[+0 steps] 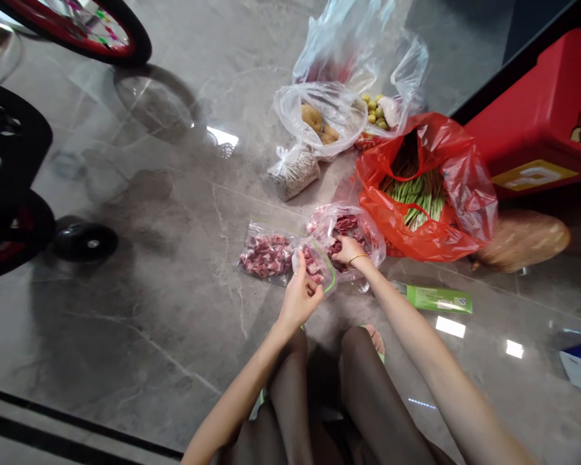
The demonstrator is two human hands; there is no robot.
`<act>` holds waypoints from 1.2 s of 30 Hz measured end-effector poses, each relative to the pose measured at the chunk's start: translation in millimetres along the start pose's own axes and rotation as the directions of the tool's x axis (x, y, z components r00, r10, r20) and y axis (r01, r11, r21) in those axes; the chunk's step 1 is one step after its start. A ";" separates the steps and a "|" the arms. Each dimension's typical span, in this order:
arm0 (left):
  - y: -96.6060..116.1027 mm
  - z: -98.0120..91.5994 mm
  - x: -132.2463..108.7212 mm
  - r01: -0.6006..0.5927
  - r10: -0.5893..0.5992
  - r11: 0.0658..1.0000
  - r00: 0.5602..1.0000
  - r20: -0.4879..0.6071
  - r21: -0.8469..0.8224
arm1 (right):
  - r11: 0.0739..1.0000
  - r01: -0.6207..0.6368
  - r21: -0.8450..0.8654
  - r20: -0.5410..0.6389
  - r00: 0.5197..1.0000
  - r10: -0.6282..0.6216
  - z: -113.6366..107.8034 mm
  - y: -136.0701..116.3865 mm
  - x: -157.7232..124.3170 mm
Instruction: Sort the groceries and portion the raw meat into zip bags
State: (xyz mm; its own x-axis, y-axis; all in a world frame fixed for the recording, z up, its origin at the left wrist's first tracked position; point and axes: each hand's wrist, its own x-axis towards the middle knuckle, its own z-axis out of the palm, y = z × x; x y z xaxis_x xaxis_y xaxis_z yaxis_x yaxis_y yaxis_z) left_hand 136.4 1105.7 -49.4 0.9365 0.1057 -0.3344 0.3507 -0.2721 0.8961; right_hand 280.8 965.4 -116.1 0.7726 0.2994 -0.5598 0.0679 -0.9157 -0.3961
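My left hand (301, 290) is closed on the near edge of a clear zip bag with a green seal (332, 274), which holds chunks of raw meat. Another clear bag of cut meat (268, 257) lies on the floor just left of it. To the right, my right hand (347, 252) reaches into an open thin plastic bag (376, 242) of darker red meat. Its fingertips are bent together at the meat; whether a piece is between them is too small to tell.
Beyond lie a tied bag of grains (294, 173), a bag of potatoes (314, 119) and a red bag of green vegetables (469, 194). A green box (438, 299) and a red bin (527, 116) are right, bicycle wheels (138, 45) left.
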 end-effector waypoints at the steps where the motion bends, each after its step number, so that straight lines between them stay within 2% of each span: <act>1: 0.2 -0.5 0.1 0.004 -0.004 1.000 1.000 -0.001 -0.005 | 1.000 -0.002 0.025 0.004 1.000 0.002 -3.3 4.6 -1.8; 4: 0.0 0.8 1.4 0.008 -0.008 1.000 1.000 0.003 -0.015 | 0.986 -0.015 0.164 0.023 1.000 0.011 -12.7 21.3 -8.2; 7: -0.8 5.2 3.2 -0.020 0.020 1.000 0.999 0.026 -0.006 | 0.900 -0.030 0.434 0.003 0.999 0.032 -18.2 36.3 -12.0; 9: -1.2 7.8 4.0 -0.035 0.035 0.999 0.999 0.039 -0.004 | 0.861 -0.032 0.508 -0.007 0.999 0.041 -18.8 41.5 -12.5; 11: -1.5 9.0 4.3 -0.040 0.040 0.999 0.998 0.042 -0.006 | 0.901 -0.012 0.433 -0.043 0.999 0.034 -16.9 41.2 -13.1; 14: -2.3 9.3 3.7 -0.046 0.046 0.999 0.998 0.037 -0.005 | 0.997 -0.007 0.072 -0.108 0.994 0.015 -8.9 29.8 -16.5; 17: -3.5 9.8 2.7 -0.048 0.048 0.999 0.998 0.032 0.002 | 0.967 -0.061 -0.246 -0.087 0.995 0.041 3.2 11.7 -21.3; 20: -4.1 10.3 1.7 -0.059 0.059 0.998 0.998 0.039 0.002 | 0.949 -0.064 -0.310 -0.066 0.997 0.045 12.4 0.4 -21.2; 23: -3.9 9.5 1.3 -0.067 0.067 0.998 0.997 0.037 -0.008 | 0.960 -0.033 -0.277 -0.035 0.999 0.024 10.7 5.1 -14.9; 25: -3.9 8.5 1.6 -0.064 0.065 0.998 0.997 0.028 -0.021 | 0.988 -0.023 -0.151 -0.033 0.999 0.018 2.0 13.9 -11.9; 27: -4.2 8.2 2.6 -0.057 0.058 0.998 0.998 0.028 -0.032 | 0.987 -0.037 0.156 -0.042 0.998 0.044 -11.5 21.4 -14.6; 28: -4.5 8.4 3.2 -0.054 0.055 0.998 0.998 0.032 -0.035 | 0.932 -0.046 0.359 -0.033 0.998 0.062 -19.3 23.0 -19.0; 30: -4.5 9.6 4.3 -0.051 0.052 0.998 0.998 0.047 -0.036 | 0.703 -0.071 0.708 0.048 0.997 0.052 -34.3 20.0 -33.1; 32: -3.4 10.7 4.6 -0.052 0.054 0.998 0.997 0.061 -0.035 | 0.452 -0.118 0.884 0.161 0.985 -0.057 -44.3 9.1 -50.4; 33: -2.4 10.9 4.2 -0.052 0.054 0.998 0.997 0.064 -0.036 | 0.372 -0.152 0.916 0.210 0.970 -0.122 -46.2 1.4 -58.4; 34: -1.2 10.7 3.5 -0.049 0.051 0.998 0.997 0.063 -0.038 | 0.336 -0.181 0.924 0.248 0.954 -0.168 -45.6 -7.0 -64.9; 36: 1.4 9.0 1.1 -0.037 0.039 0.998 0.998 0.054 -0.043 | 0.386 -0.178 0.905 0.261 0.949 -0.175 -37.9 -24.0 -72.5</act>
State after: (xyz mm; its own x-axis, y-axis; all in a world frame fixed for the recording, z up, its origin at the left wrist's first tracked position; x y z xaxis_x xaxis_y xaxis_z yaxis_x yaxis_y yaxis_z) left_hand 138.0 1096.8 -51.2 0.9484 0.0435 -0.3140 0.3152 -0.2345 0.9196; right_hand 247.1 955.5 -38.3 0.5566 0.5149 -0.6520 -0.6824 -0.1643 -0.7123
